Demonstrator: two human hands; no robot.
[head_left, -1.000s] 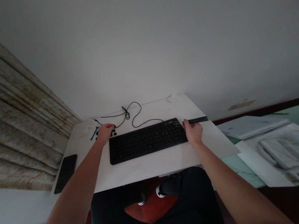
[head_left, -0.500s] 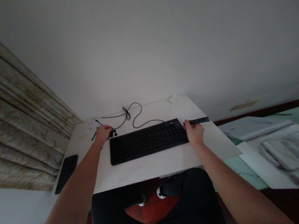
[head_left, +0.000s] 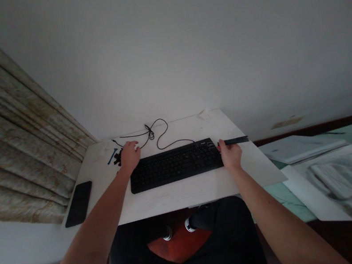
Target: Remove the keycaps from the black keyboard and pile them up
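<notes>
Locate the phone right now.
Head view: the phone lies on the white table's left edge, beside the curtain, left of the keyboard.

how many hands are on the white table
2: the left hand at the black keyboard's far-left corner beside small black pieces, and the right hand at its right end, holding a thin black strip.

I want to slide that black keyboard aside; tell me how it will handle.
The keyboard looks flat and rigid, so it would probably slide whole across the smooth white table. Its looped cable may drag. It seems light for its size.
</notes>
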